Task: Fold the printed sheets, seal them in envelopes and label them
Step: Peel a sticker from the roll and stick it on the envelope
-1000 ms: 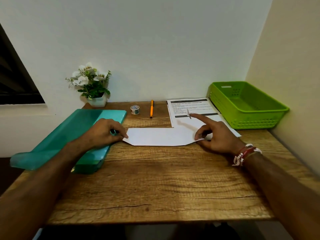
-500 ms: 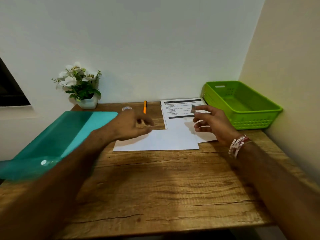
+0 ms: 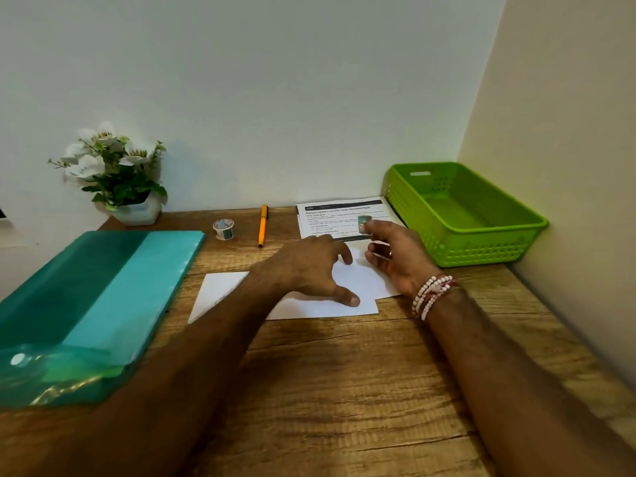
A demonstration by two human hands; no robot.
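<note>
Fingers (image 3: 381, 229) of my right hand (image 3: 399, 259) pinch a tape piece (image 3: 364, 222) over the printed sheet (image 3: 330, 215). My left hand (image 3: 309, 266) beside them spreads loose above the envelope (image 3: 220, 290).

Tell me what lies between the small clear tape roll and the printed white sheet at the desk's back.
A slim orange pen, touching neither the small clear tape roll nor the printed white sheet; the head view shows it.

Left hand (image 3: 309, 266) crossed from envelope's (image 3: 220, 290) left end toward right hand (image 3: 395, 256), lifted, pinching small scrap (image 3: 364, 223).
</note>
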